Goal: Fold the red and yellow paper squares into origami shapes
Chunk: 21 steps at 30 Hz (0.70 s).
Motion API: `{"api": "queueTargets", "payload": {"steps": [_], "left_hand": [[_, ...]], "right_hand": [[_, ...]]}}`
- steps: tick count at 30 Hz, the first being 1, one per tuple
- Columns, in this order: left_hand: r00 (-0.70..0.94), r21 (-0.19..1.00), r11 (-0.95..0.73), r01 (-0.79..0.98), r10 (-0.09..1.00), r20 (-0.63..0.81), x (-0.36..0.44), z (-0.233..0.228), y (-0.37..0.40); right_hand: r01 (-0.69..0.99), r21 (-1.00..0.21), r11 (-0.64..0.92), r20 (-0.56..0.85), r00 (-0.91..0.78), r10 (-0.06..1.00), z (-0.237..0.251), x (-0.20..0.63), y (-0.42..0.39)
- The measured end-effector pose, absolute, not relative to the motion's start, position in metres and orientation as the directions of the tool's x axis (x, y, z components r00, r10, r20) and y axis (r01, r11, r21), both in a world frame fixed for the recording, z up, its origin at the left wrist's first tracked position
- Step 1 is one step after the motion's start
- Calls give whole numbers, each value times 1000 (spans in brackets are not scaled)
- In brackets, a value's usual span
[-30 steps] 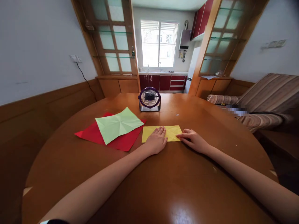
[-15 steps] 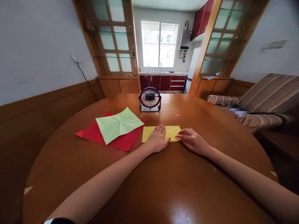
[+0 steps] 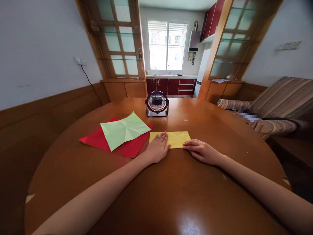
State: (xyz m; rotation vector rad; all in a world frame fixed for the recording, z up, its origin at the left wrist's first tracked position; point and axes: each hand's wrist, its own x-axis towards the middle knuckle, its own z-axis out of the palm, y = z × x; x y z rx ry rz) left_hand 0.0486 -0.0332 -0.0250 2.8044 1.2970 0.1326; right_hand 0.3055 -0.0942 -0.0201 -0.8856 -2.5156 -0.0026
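Note:
A yellow sheet of paper [image 3: 176,139], folded into a long rectangle with faint creases, lies on the table in front of me. My left hand [image 3: 157,148] rests flat across its left part, fingers stretched out. At the lower right corner of the paper, my right hand [image 3: 201,150] has its bent fingers and thumb closed on the edge; the fingertips partly cover that corner. To the left lies a light green sheet [image 3: 124,129] with creases meeting at its middle. Under it a red sheet [image 3: 129,151] sticks out on several sides.
A small purple desk fan [image 3: 156,103] stands on the round wooden table [image 3: 156,195] beyond the papers. A tiny white scrap [image 3: 186,120] lies to the right of the fan. A striped sofa [image 3: 281,101] is off to the right.
My left hand has slid left along the yellow paper, uncovering its middle. My right fingertips have shifted slightly left and down, to the lower edge. The green and red sheets stay put.

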Motion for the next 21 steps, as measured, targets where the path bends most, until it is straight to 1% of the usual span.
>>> {"api": "queueTargets", "payload": {"steps": [6, 12, 16, 19, 21], "left_hand": [[614, 61, -615, 786, 788, 37, 31, -23, -42], [602, 56, -610, 790, 790, 112, 10, -29, -47], [597, 33, -609, 792, 785, 165, 1, -31, -50], [595, 47, -606, 794, 791, 144, 6, -31, -54], [618, 69, -628, 776, 777, 121, 13, -31, -59]], "right_hand": [[592, -155, 791, 422, -684, 595, -17, 304, -95], [599, -150, 787, 414, -685, 600, -15, 302, -96], [632, -71, 771, 400, -690, 603, -12, 294, -93], [665, 5, 747, 402, -685, 607, -10, 281, -90], [678, 17, 735, 414, -674, 613, -11, 273, -89]]}}
